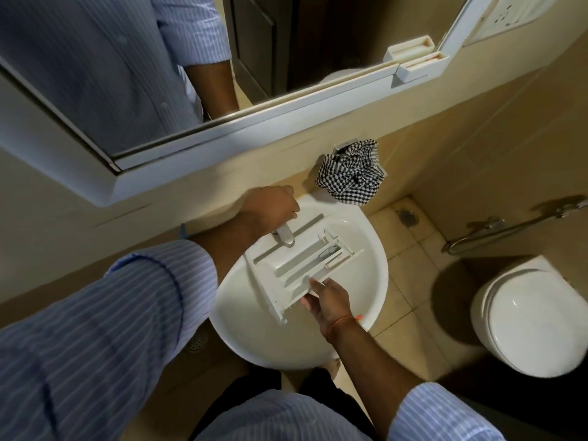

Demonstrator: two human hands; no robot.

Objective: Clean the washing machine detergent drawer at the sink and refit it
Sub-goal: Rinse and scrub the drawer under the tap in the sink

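One detergent drawer (299, 265) lies across the white sink (375, 281) under the tap (285, 234), open compartments up, its long axis running from near-left to far-right, with the near-left end toward you. Around you are beige tiled walls, a mirror (159, 74) above, a checked cloth (350, 173) behind the basin's right rim and a toilet (528, 316) to the right. Your left hand (270, 206) reaches forward and curls over the tap's top, while your right hand (329, 302) pinches the drawer's near edge, thumb on top.
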